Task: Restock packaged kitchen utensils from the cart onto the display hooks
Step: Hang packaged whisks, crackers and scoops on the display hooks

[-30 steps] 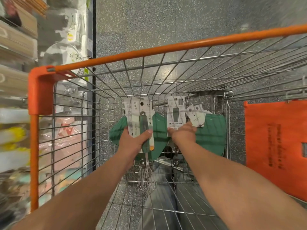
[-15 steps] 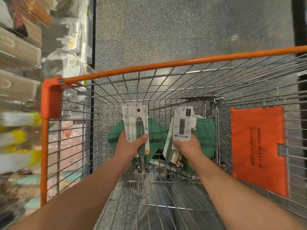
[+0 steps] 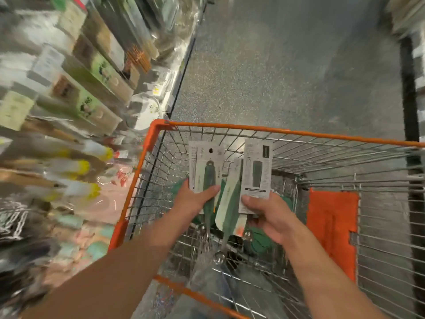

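Head view, looking down into wire cart (image 3: 322, 162) with orange rim. Left of left hand (image 3: 195, 199): blurred shelves (image 3: 69, 88) of long boxed goods and yellow-tipped items, detail unreadable. Right of right hand (image 3: 269, 215): orange panel (image 3: 331, 226) against cart's wire side. Beyond both hands: grey speckled floor (image 3: 287, 65). Below hands, inside cart: green items (image 3: 259, 238), partly hidden by hands and packs.

Left hand clamped on carded whisk pack (image 3: 205, 166), thumb across card front, fingers behind. Long axis running away from wearer, hang-hole end farthest from hand, wire whisk loops trailing below hand toward cart bottom. Right hand clamped on second card pack (image 3: 257, 171), thumb on lower card edge; long axis likewise pointing away, slightly tilted. Between both hands: green-and-pale utensil pack (image 3: 230, 203), leaning at angle, metal ball end lowest; holding hand not determinable.

Cards: flat, white, rectangular, printed. Whisk handle: dark green, tapered. Cart: thin steel mesh, glossy.
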Available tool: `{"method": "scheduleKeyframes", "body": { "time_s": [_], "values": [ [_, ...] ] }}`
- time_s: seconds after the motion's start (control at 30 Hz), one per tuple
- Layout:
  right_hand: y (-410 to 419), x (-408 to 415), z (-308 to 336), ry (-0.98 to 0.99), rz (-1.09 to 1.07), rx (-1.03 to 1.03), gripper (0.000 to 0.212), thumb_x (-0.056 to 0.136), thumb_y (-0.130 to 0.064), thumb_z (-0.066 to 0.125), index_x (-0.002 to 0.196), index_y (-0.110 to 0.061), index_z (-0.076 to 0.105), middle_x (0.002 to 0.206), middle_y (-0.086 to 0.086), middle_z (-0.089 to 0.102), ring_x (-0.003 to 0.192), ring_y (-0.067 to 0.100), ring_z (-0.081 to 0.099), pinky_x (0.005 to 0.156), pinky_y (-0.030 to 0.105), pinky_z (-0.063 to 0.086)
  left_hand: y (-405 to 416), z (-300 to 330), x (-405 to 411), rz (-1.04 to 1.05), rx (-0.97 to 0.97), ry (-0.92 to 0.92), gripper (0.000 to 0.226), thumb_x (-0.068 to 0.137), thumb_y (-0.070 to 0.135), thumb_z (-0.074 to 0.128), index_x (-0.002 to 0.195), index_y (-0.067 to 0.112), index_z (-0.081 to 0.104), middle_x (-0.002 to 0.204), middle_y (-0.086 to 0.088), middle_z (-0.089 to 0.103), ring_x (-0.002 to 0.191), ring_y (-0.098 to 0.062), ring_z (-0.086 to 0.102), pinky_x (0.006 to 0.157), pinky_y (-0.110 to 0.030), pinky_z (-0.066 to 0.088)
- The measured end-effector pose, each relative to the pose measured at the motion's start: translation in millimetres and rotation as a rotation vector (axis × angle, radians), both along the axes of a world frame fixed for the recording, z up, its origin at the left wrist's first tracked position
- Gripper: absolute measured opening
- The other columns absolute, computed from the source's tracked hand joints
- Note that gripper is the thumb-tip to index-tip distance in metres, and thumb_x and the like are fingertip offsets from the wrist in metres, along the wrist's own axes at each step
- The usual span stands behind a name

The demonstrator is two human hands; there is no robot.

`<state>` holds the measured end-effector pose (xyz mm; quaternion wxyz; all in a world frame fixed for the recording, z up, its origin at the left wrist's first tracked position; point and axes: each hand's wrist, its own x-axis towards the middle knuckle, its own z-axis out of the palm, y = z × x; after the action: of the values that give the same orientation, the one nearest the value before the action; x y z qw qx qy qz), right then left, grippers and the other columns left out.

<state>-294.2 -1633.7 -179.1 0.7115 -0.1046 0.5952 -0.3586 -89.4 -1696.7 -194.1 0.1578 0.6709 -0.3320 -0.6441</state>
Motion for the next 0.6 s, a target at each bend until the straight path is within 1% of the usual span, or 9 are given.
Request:
{"method": "scheduleKeyframes", "body": {
  "time_s": [0.1,0.17,0.23,0.27,0.33,0.4,0.47,0.53,0.6],
  "values": [
    [-0.3,8.7,26.0,0.008,0.061,-0.064,0.036,0.091,-0.001,0.069,0.126,-0.012,0.065,0.111,0.008,0.078,0.095,0.024,0.077,0.067,0.037,0.060,17.1,31.0,5.5,0.129,-0.078,0.037,0.049,0.075,0.035,0.090,0.116,0.029,0.063,0.113,0.002,0.075,0.108,-0.020,0.071,0.103,-0.050,0.054],
    [3.5,16.1,44.3,0.017,0.092,-0.108,0.036,0.089,-0.004,0.072,0.123,-0.012,0.067,0.110,0.009,0.078,0.097,0.027,0.077,0.078,0.043,0.060,32.6,55.0,8.4,0.222,-0.139,0.063,0.061,0.068,0.045,0.094,0.119,0.030,0.064,0.112,0.004,0.077,0.106,-0.019,0.073,0.102,-0.050,0.055],
    [11.5,24.6,60.6,0.013,0.130,-0.143,0.039,0.083,-0.011,0.076,0.121,-0.012,0.070,0.112,0.010,0.078,0.104,0.033,0.075,0.093,0.053,0.057,50.0,74.2,12.6,0.297,-0.198,0.060,0.087,0.053,0.061,0.096,0.127,0.028,0.063,0.116,0.004,0.076,0.107,-0.020,0.073,0.103,-0.050,0.055],
    [15.7,29.5,69.7,-0.003,0.143,-0.166,0.043,0.079,-0.014,0.077,0.121,-0.011,0.070,0.112,0.012,0.077,0.106,0.035,0.073,0.094,0.054,0.056,58.1,83.4,15.6,0.326,-0.222,0.064,0.087,0.056,0.060,0.095,0.130,0.025,0.062,0.117,0.003,0.076,0.107,-0.019,0.073,0.103,-0.048,0.055],
    [24.0,39.7,87.5,-0.023,0.199,-0.218,0.042,0.080,-0.015,0.077,0.120,-0.007,0.071,0.112,0.017,0.076,0.103,0.038,0.073,0.081,0.044,0.060,81.6,110.7,21.0,0.382,-0.278,0.077,0.061,0.074,0.044,0.090,0.126,0.024,0.064,0.115,0.003,0.076,0.104,-0.016,0.073,0.101,-0.045,0.056],
    [30.5,52.0,106.1,-0.030,0.294,-0.279,0.032,0.089,-0.010,0.073,0.120,-0.004,0.070,0.111,0.019,0.076,0.095,0.035,0.073,0.066,0.035,0.059,105.3,130.4,28.7,0.475,-0.317,0.093,0.044,0.081,0.035,0.085,0.120,0.025,0.067,0.114,0.002,0.077,0.102,-0.017,0.074,0.096,-0.045,0.058],
    [38.2,69.2,124.3,-0.052,0.395,-0.348,0.027,0.094,-0.010,0.069,0.121,-0.005,0.069,0.111,0.018,0.077,0.095,0.033,0.075,0.063,0.031,0.059,131.6,146.6,39.4,0.594,-0.340,0.091,0.040,0.084,0.034,0.083,0.119,0.023,0.068,0.112,-0.001,0.077,0.095,-0.016,0.075,0.082,-0.040,0.062],
    [45.1,87.1,136.0,-0.039,0.475,-0.395,0.027,0.094,-0.011,0.070,0.121,-0.007,0.070,0.111,0.017,0.077,0.101,0.036,0.074,0.074,0.038,0.061,155.7,159.9,50.7,0.687,-0.361,0.122,0.042,0.082,0.036,0.083,0.119,0.022,0.069,0.108,-0.002,0.078,0.087,-0.013,0.076,0.067,-0.034,0.063],
    [55.0,111.8,150.4,-0.018,0.564,-0.453,0.025,0.093,-0.012,0.071,0.117,-0.008,0.072,0.107,0.016,0.078,0.098,0.037,0.074,0.074,0.040,0.059,183.0,173.1,68.4,0.763,-0.374,0.143,0.064,0.067,0.045,0.088,0.124,0.022,0.068,0.110,-0.002,0.079,0.096,-0.020,0.077,0.081,-0.044,0.064]
  ]
}}
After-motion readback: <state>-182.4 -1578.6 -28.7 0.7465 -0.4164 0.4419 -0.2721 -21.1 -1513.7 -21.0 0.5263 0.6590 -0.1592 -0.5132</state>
